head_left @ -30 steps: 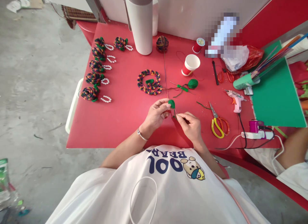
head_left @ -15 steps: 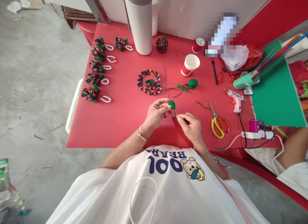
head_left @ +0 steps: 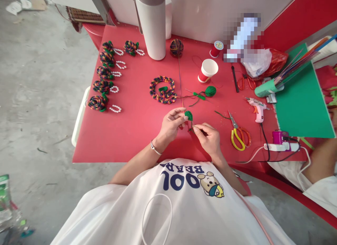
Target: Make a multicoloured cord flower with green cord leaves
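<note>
My left hand (head_left: 170,125) pinches a small green crocheted leaf (head_left: 188,115) between thumb and fingers, just above the table's front part. Close by on the right, my right hand (head_left: 209,138) grips a thin needle (head_left: 193,123) whose tip reaches the leaf's lower edge. A dark green yarn tail (head_left: 190,129) hangs under the leaf between both hands. Beyond them lies a coiled multicoloured crocheted strip (head_left: 162,90) with a green leaf in its middle. A green yarn ball (head_left: 210,91) and a small green crocheted piece (head_left: 199,96) rest to its right.
Several multicoloured crocheted flowers (head_left: 98,103) with white bead loops (head_left: 115,108) line the left side. A white bottle (head_left: 151,31), variegated yarn ball (head_left: 176,47) and paper cup (head_left: 207,71) stand behind. Scissors (head_left: 237,136), a pink glue gun (head_left: 258,110) and a power strip (head_left: 281,147) lie right.
The leaf has shifted very slightly in my left hand, and the needle end shows less between the leaf and my right fingers. Otherwise the hands hold their places.
</note>
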The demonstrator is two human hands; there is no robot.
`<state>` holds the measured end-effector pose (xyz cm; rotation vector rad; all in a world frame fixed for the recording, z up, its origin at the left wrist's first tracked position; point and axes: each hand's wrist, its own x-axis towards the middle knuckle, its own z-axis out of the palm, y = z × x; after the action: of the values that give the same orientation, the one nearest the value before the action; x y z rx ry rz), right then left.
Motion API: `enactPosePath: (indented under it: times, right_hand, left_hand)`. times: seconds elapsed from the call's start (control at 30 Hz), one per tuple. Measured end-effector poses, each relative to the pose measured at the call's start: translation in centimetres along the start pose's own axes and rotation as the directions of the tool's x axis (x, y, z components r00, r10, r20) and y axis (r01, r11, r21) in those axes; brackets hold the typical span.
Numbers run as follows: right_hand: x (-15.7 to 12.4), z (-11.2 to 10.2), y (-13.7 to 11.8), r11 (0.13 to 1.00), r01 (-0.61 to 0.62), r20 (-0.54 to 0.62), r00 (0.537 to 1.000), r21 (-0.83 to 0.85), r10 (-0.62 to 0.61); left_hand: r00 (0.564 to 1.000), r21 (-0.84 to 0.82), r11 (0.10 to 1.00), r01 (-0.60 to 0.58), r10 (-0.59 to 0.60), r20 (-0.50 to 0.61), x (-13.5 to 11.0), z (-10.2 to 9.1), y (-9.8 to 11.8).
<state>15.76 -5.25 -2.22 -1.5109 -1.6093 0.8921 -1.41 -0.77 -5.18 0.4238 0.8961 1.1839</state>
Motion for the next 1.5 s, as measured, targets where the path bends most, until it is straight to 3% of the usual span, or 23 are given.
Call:
enactPosePath:
  times: [0.8,1.03,1.5]
  right_hand:
    - [0.34,-0.91,0.72,0.993,0.102,0.044,0.994,-0.059,-0.1]
    - [0.63,-0.83,0.76,0.989,0.131,0.052,0.99,-0.065,-0.128]
    - [0.57,-0.57,0.75,0.99,0.126,0.06,0.991,-0.06,-0.122]
  left_hand:
    - [0.999,0.069,0.998,-0.011,0.009,0.036,0.11,-0.41,-0.41]
    - [1.0,0.021,1.0,-0.011,0.011,0.007,0.1,-0.09,-0.2]
    - [0.999,0.039,0.998,-0.038,0.037,0.024,0.21,-0.44,-0.53]
